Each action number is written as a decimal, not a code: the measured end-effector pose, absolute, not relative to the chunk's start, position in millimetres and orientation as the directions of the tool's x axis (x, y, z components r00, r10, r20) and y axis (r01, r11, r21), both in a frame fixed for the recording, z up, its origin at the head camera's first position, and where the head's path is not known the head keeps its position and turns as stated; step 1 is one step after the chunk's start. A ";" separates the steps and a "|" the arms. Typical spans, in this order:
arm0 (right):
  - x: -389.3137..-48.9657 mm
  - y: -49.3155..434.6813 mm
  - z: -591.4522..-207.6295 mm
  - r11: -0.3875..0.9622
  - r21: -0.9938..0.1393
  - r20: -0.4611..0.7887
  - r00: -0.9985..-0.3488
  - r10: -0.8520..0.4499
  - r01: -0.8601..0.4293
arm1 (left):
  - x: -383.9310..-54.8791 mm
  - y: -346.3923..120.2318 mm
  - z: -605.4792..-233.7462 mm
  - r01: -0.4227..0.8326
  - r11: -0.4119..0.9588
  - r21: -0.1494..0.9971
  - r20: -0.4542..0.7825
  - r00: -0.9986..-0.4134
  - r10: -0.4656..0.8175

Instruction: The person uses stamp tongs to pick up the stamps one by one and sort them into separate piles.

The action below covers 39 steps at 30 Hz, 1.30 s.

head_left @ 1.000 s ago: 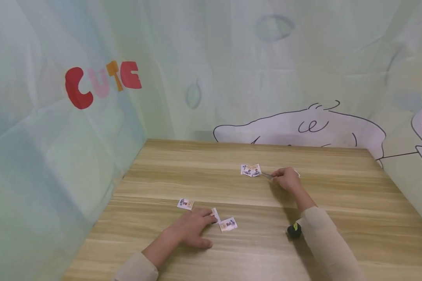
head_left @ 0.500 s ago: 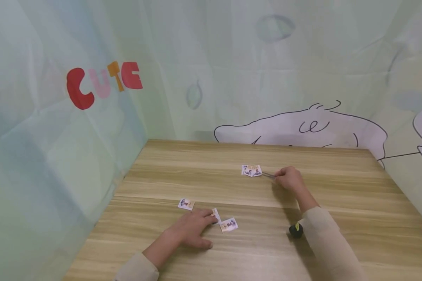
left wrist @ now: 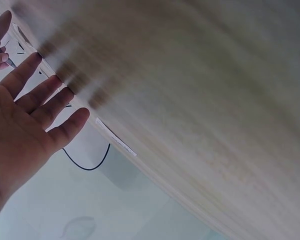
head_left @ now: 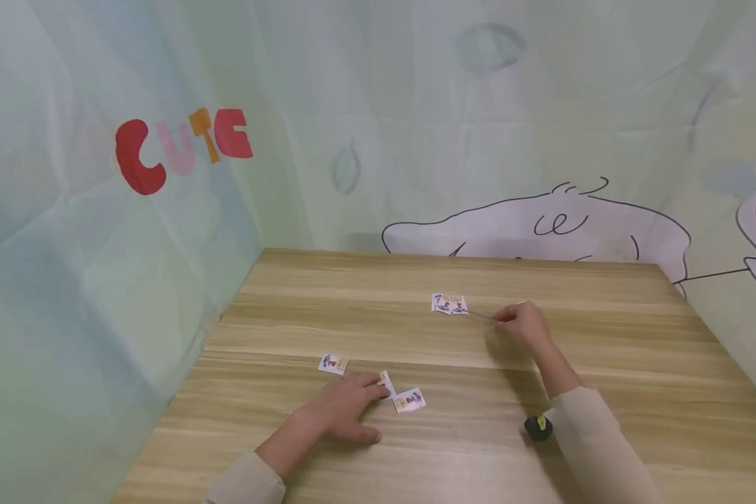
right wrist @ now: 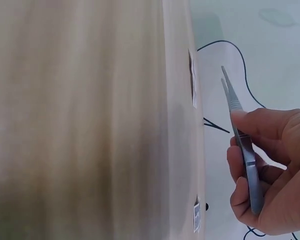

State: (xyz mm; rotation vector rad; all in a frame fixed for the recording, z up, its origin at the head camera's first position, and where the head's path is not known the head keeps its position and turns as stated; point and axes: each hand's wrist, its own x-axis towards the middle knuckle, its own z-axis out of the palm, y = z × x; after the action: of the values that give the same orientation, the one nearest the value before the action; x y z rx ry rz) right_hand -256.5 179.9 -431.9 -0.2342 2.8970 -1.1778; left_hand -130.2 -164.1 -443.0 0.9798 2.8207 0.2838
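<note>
My right hand (head_left: 524,325) grips a pair of metal tweezers (right wrist: 245,150) between thumb and fingers, with the two tips slightly apart. In the head view the tips point left toward overlapping stamp-like paper pieces (head_left: 449,303) near the back of the table. My left hand (head_left: 346,409) lies low over the table at front left, fingers extended. Its fingertips cover part of one printed paper piece (head_left: 386,383). A second piece (head_left: 409,400) lies just right of that one, and another (head_left: 332,363) lies beyond the left hand.
The wood-grain table (head_left: 277,308) meets printed cloth walls (head_left: 327,126) at the back and left. Beside the right sleeve (head_left: 605,441) is a small black object (head_left: 538,427) with a yellow-green mark. Another paper piece (right wrist: 197,216) shows near the right hand.
My right hand has shifted slightly right with the tweezers, and the black object by the sleeve has moved right and nearer. The left hand and the paper pieces stay in place.
</note>
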 end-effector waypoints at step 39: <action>-213.2 146.5 -440.0 0.570 -0.775 0.068 -0.932 -0.355 -0.274 | -128.1 -165.9 -440.7 0.610 0.753 0.244 -0.046 -0.769 0.638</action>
State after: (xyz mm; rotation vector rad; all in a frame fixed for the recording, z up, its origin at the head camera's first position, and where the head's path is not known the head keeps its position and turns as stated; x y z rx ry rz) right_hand -213.2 146.5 -440.0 -0.5419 2.6981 -1.3064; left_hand -128.1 -165.9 -440.7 1.0092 2.8220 0.3264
